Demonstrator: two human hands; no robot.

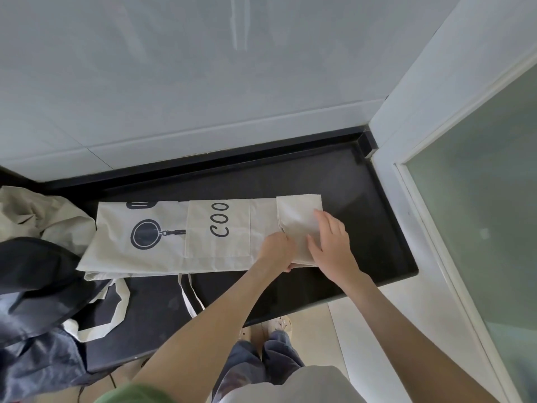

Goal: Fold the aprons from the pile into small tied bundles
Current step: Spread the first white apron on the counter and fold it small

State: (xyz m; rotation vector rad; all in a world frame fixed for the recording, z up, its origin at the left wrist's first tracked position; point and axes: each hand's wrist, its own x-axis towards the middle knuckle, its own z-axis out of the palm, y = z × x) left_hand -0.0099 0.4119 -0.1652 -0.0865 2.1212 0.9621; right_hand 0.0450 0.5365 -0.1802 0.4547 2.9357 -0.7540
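**A:** Why's the cream canvas apron with the black frying-pan print [162,228] laid out as 1 long strip on the black stone countertop [363,228]?

**B:** My guess: it's narrowed lengthwise so it can be folded up from the end into a small packet. The right end is doubled over once, and that folded flap [296,210] lies on the strip beside the "COO" lettering.

**A:** And the hands?

**B:** The left hand [277,251] is curled, pinching the flap's near edge, probably to line up the layers. The right hand [331,245] is spread flat with its fingers apart, pressing on the flap and gripping nothing.

**A:** Ties?

**B:** The 2 cream tie straps [189,292] dangle loose off the counter's front edge, likely saved for the knot. The rumpled pile of cream and navy aprons [35,257] sits right up against the strip's left end.
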